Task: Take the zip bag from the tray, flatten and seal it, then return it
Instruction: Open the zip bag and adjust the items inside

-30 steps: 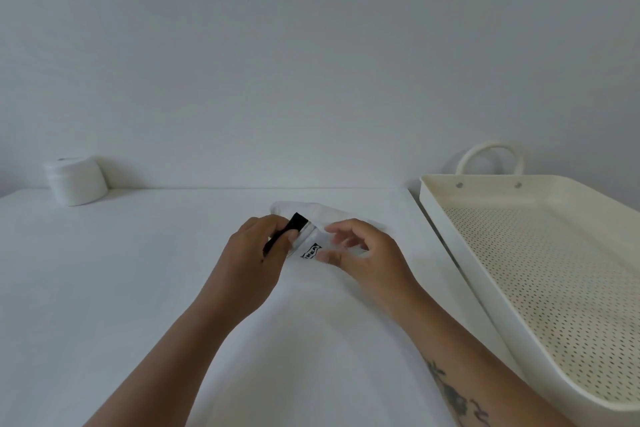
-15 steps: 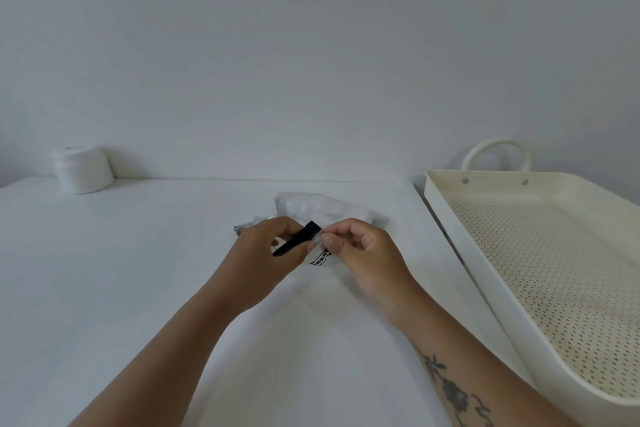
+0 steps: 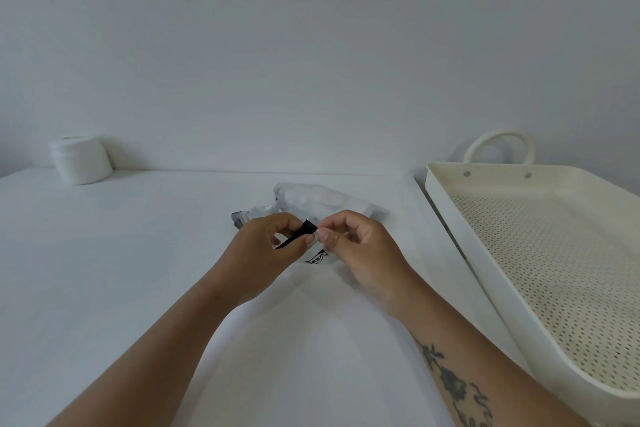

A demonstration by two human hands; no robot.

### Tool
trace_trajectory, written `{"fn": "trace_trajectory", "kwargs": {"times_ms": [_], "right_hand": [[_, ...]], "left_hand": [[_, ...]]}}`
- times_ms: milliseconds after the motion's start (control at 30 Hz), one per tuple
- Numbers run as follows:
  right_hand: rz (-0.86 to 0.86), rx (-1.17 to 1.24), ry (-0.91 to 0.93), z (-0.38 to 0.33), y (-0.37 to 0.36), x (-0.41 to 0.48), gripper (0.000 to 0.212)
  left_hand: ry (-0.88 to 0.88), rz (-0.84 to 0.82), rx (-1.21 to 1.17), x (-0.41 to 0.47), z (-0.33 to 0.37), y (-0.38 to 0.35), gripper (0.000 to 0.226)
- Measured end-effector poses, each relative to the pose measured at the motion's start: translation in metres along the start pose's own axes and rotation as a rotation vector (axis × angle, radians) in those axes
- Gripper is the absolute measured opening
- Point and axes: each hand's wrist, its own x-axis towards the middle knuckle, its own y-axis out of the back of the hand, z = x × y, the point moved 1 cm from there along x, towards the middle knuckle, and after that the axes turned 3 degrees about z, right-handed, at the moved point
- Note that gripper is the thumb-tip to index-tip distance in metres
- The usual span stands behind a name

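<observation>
I have the zip bag (image 3: 311, 208) out of the tray (image 3: 440, 204) and on the white table (image 3: 121, 253) in front of me, near the tray's left wall but clear of it, so the first step looks done. The bag is crumpled and puffed up behind my fingers, not flat, and I judge the sealing is only starting: my left hand (image 3: 266, 246) is closed in a pinch on the black zip strip (image 3: 301, 234) at the bag's near edge, and my right hand (image 3: 353, 243) pinches the clear plastic right beside it, thumb and forefinger pressed together on the bag's mouth. The two pinches almost touch. Whether any length of the zip is pressed shut I cannot tell, since my fingers cover most of it. What is left, as I read it, is pressing the air out, running the strip closed along its length, and putting the bag back.

The tray sits to my right, cream, with a perforated floor and a loop handle at its far end; nothing lies in the part I can see. The bag seems to hold nothing but air, though its creases make that hard to say. A white lidded jar (image 3: 81, 159) stands well away at the far left by the wall; what is in it I cannot see
</observation>
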Motion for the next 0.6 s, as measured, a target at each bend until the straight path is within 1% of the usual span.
{"fn": "trace_trajectory", "kwargs": {"times_ms": [167, 300, 433, 600], "right_hand": [[-0.021, -0.01, -0.017, 0.0009, 0.0003, 0.0005, 0.004], [-0.004, -0.019, -0.009, 0.0028, 0.0014, 0.0022, 0.003], [0.019, -0.007, 0.002, 0.0039, 0.0013, 0.0036, 0.006], [0.016, -0.02, 0.016, 0.005, 0.0021, 0.0053, 0.008]], "left_hand": [[0.014, 0.002, 0.007, -0.0009, 0.0001, -0.0029, 0.003], [0.052, -0.018, 0.004, 0.0015, -0.0028, -0.0013, 0.006], [0.103, -0.045, -0.054, 0.0033, -0.0074, -0.0001, 0.01], [0.076, -0.043, -0.03, 0.0026, -0.0078, -0.0015, 0.006]]}}
